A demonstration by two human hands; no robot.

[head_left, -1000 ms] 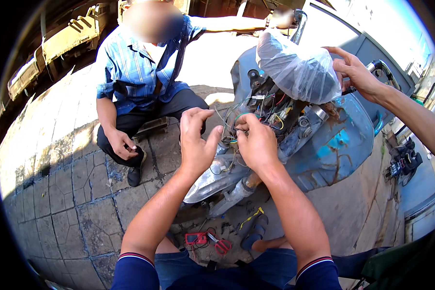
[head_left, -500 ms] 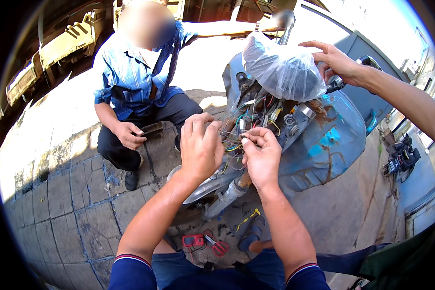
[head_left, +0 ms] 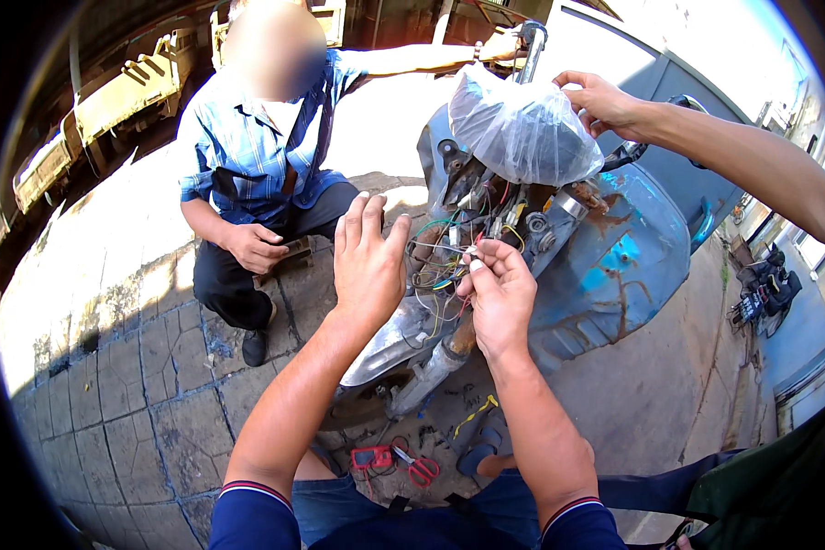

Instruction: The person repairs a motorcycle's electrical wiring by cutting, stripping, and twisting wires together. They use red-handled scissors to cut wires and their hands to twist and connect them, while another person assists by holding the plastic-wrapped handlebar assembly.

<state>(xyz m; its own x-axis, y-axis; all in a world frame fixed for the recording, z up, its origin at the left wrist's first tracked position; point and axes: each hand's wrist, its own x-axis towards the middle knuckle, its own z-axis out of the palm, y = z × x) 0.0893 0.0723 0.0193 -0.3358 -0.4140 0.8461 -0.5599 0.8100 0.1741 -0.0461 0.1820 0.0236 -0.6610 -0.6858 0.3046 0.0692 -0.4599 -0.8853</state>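
Mid-frame, R hand [head_left: 504, 298] is pinching a thin wire [head_left: 445, 247]; L hand [head_left: 368, 261] is hovering just left. Steadying wrists & tugging only gently is prob. safest for the strand. L thumb is hiding, so can't tell if that grip's holding anything. Behind, wire tangle [head_left: 449, 273] is obscuring its ends; upper ctr, cloudy bag [head_left: 527, 128] is masking its contents.
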